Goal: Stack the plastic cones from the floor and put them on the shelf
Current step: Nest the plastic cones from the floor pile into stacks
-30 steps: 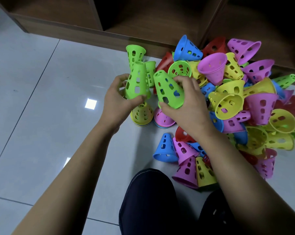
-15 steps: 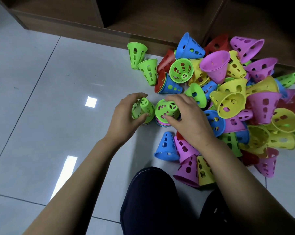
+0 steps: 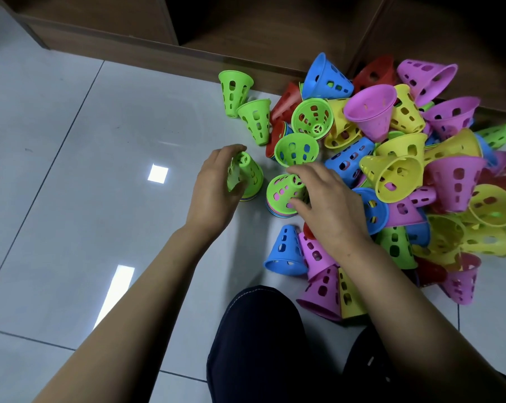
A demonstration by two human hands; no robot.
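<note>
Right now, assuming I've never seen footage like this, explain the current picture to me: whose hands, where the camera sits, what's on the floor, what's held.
No machine here: a person wears one camera on the head, looking down at their own bare hands. Underneath is a tiled floor, with a wooden shelf at the top. A loose pile of perforated plastic cones, green, yellow, pink, blue and red, lies on the right. The left hand grips the green cone topping the left stack; the right hand grips the green top of the right stack. Both stacks stand on the floor. The dark shape below is the person's knee.
</note>
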